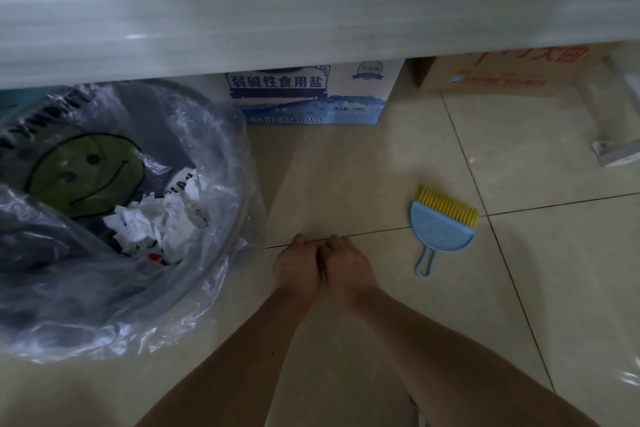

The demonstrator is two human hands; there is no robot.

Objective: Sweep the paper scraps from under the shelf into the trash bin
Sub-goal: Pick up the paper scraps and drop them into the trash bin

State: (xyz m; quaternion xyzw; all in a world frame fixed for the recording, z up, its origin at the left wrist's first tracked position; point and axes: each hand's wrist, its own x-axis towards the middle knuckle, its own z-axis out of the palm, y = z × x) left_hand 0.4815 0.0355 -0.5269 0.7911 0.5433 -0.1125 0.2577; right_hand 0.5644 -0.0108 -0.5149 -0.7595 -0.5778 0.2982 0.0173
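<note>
White crumpled paper scraps [162, 225] lie inside the trash bin [242, 208] at the left, which is lined with a clear plastic bag printed with a green smiley. A small blue dustpan [438, 232] with a yellow-bristled brush [448, 206] resting on it lies on the tiled floor at the right. My left hand [296, 269] and my right hand [346, 270] are pressed together over the floor just right of the bin, fingers curled, nothing visible in them. The white shelf [311, 17] spans the top of the view.
Under the shelf stand a white-and-blue salt carton [311, 94] and a brown cardboard box [502, 73]. A white metal shelf foot [616, 152] sits at the far right. Beige floor tiles lie between the bin and the dustpan.
</note>
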